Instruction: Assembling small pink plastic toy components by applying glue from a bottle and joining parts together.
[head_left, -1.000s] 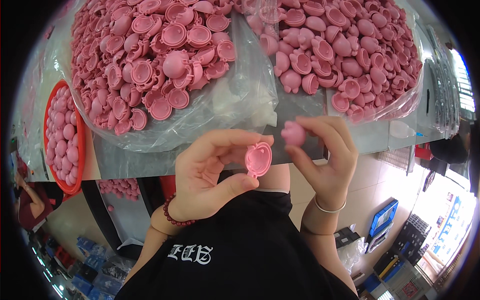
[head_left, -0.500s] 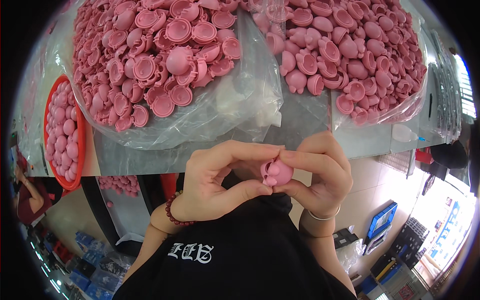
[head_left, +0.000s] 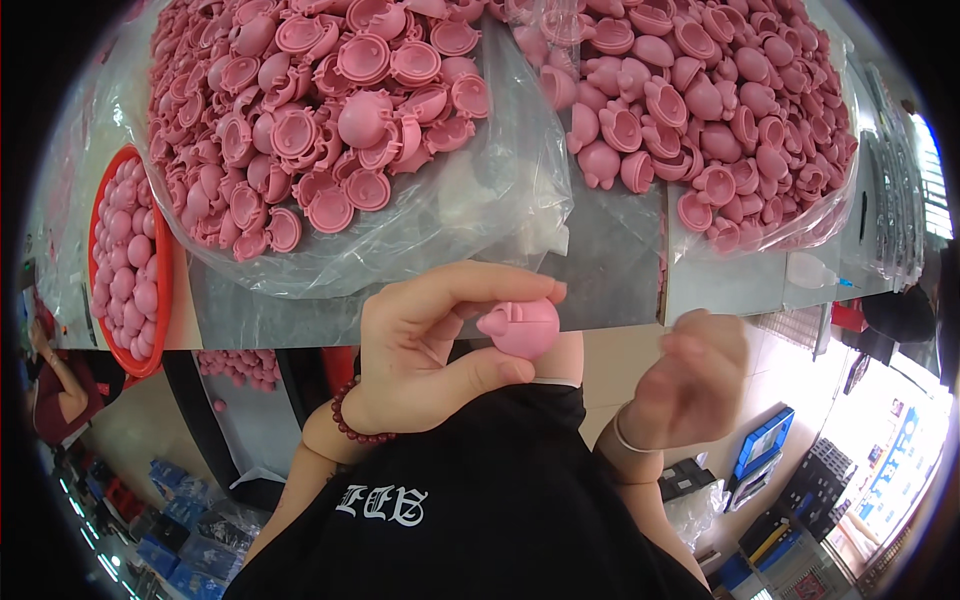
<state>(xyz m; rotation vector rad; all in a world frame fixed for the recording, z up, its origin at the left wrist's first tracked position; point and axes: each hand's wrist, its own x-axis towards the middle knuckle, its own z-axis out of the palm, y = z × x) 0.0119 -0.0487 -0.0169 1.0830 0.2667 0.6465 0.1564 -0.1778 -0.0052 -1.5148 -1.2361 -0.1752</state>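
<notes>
Thumb and fingers of my left hand (head_left: 425, 345) pinch a pink plastic ball (head_left: 531, 330) with small raised lugs on its left side. Its two halves sit together, and a thin seam runs across it. My right hand (head_left: 690, 385) is off to the right, apart from the ball. Its fingers look curled but are smeared by motion, so whether anything is in them does not show. Beyond my hands, the table bears a heap of pink half shells with hinge lugs (head_left: 300, 135) on the left. Another heap of pink rounded half shells (head_left: 705, 100) lies on the right.
Clear plastic sheeting (head_left: 440, 230) lies under the heaps on the grey table (head_left: 600, 285). A red basket (head_left: 160, 290) of pink balls stands at the left. Below the table edge is a tray with more pink pieces (head_left: 240, 368). A co-worker's arm (head_left: 62, 375) shows at far left.
My right hand has let go of the pink ball and moved right and down. My left hand keeps hold of the ball, which is now turned and closed along its seam.
</notes>
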